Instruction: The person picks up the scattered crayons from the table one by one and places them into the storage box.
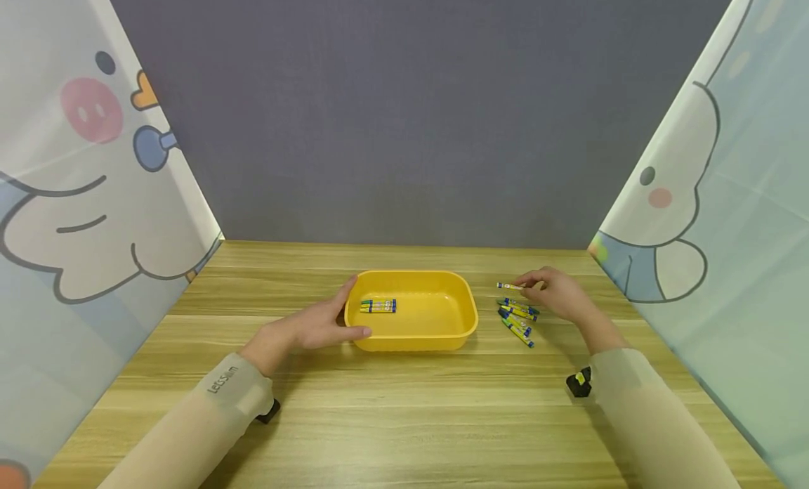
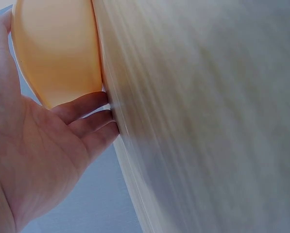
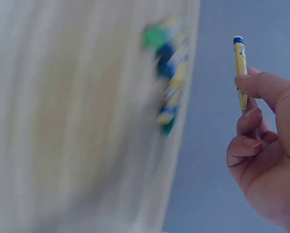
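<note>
A yellow plastic tray [image 1: 436,343] stands mid-table with a few crayons [image 1: 379,306] lying side by side at its left end. Against that end rests my left hand [image 1: 316,327], its thumb over the near rim and its other fingers [image 2: 89,104] along the outer wall, tips down at the tabletop. My right hand [image 1: 556,296] pinches one pale crayon [image 3: 240,53] in a yellow wrapper with a blue band between thumb and index finger. It is raised beside a loose pile of crayons [image 1: 520,324], several with green or dark tips.
The wood-grain table [image 1: 404,419] meets a dark grey panel [image 1: 404,124] at the back. Cartoon-printed curtains [image 1: 95,215] flank it left and right. A black wrist device [image 1: 579,382] sits under the right sleeve.
</note>
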Demonstrator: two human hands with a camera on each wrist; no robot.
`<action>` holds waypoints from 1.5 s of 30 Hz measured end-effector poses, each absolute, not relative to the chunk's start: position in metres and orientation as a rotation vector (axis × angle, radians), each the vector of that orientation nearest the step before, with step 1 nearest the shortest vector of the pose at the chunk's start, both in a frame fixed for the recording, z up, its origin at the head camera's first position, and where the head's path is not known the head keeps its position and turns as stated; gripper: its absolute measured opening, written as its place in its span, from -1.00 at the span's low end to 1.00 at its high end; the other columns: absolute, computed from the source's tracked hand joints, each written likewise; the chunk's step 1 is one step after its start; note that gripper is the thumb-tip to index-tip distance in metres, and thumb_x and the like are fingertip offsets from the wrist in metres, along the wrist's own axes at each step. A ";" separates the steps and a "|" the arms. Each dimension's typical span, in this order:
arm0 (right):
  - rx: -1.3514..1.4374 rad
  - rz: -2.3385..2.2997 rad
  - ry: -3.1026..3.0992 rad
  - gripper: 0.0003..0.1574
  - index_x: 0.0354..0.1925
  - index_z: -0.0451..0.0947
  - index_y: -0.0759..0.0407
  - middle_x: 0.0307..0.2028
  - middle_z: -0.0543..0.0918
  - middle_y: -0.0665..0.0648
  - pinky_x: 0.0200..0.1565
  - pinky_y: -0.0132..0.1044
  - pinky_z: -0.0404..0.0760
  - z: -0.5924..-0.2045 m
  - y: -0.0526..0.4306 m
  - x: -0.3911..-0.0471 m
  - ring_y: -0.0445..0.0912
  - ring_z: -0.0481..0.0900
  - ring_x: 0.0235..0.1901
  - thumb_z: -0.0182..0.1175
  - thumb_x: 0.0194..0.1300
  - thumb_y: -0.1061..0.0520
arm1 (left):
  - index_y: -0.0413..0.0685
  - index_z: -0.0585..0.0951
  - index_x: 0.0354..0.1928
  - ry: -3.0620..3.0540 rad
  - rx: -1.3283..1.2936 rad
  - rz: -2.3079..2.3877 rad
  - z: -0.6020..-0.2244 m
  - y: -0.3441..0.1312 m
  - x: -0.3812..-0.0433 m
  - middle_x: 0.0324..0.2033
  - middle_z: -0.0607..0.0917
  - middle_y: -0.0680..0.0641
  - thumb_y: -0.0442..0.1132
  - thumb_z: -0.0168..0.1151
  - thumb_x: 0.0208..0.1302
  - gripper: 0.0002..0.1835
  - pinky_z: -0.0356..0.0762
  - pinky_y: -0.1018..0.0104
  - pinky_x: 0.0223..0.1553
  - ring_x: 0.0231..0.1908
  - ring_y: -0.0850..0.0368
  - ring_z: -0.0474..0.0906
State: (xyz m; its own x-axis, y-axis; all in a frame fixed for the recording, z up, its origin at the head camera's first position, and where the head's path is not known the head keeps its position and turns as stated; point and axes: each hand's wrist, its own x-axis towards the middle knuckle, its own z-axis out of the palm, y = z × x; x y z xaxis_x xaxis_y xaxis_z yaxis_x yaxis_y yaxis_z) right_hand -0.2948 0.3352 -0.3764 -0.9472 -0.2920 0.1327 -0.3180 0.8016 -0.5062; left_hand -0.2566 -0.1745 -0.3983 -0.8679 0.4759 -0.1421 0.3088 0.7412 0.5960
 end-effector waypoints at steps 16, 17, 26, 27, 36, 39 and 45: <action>0.613 0.930 -2.864 -0.71 0.17 0.82 -0.06 0.04 0.75 0.17 -0.45 -0.26 0.44 -0.341 0.239 -0.284 -0.08 0.43 -0.45 0.30 0.61 0.09 | 0.13 -0.38 0.81 2.659 0.606 0.824 -0.397 -0.174 -0.255 0.57 0.44 -0.35 0.52 0.31 0.37 0.39 0.38 -0.23 0.54 0.43 -0.16 0.53; 0.620 0.942 -2.866 -0.72 0.17 0.83 -0.07 0.04 0.75 0.16 -0.44 -0.26 0.44 -0.341 0.233 -0.283 -0.07 0.44 -0.45 0.30 0.61 0.09 | 0.14 -0.38 0.81 2.660 0.604 0.823 -0.397 -0.174 -0.255 0.58 0.44 -0.35 0.53 0.31 0.36 0.39 0.38 -0.22 0.54 0.44 -0.16 0.53; 0.753 1.011 -2.850 -0.75 0.10 0.86 -0.01 -0.03 0.68 0.13 -0.28 -0.25 0.47 -0.354 0.179 -0.284 -0.06 0.44 -0.31 0.34 0.57 0.16 | 0.12 -0.38 0.81 2.671 0.591 0.807 -0.398 -0.173 -0.256 0.58 0.42 -0.40 0.54 0.29 0.36 0.39 0.41 -0.24 0.51 0.40 -0.17 0.56; 0.768 1.001 -2.852 -0.76 0.09 0.86 -0.01 -0.04 0.68 0.11 -0.25 -0.24 0.47 -0.356 0.173 -0.285 -0.07 0.45 -0.28 0.34 0.57 0.16 | 0.14 -0.37 0.81 2.672 0.584 0.805 -0.398 -0.172 -0.256 0.58 0.42 -0.39 0.55 0.29 0.36 0.39 0.42 -0.23 0.50 0.38 -0.16 0.58; 0.841 0.947 -2.871 -0.77 0.07 0.87 -0.01 -0.10 0.71 0.04 -0.08 -0.22 0.55 -0.375 0.124 -0.288 -0.12 0.53 -0.16 0.37 0.55 0.15 | 0.15 -0.38 0.81 2.679 0.567 0.789 -0.396 -0.172 -0.256 0.60 0.40 -0.38 0.58 0.28 0.34 0.40 0.43 -0.25 0.51 0.43 -0.21 0.56; 0.836 0.951 -2.879 -0.77 0.06 0.87 -0.02 -0.12 0.71 0.01 -0.03 -0.20 0.58 -0.379 0.110 -0.289 -0.14 0.55 -0.15 0.38 0.53 0.16 | 0.15 -0.37 0.81 2.683 0.577 0.781 -0.396 -0.172 -0.256 0.60 0.40 -0.39 0.58 0.27 0.34 0.40 0.43 -0.26 0.51 0.44 -0.24 0.55; 0.830 1.026 -2.882 -0.76 0.05 0.87 0.01 -0.13 0.75 0.00 0.07 -0.12 0.60 -0.390 0.089 -0.291 -0.09 0.59 -0.09 0.38 0.51 0.19 | 0.13 -0.37 0.81 2.687 0.603 0.773 -0.397 -0.172 -0.257 0.59 0.41 -0.40 0.59 0.24 0.36 0.38 0.47 -0.25 0.47 0.40 -0.24 0.57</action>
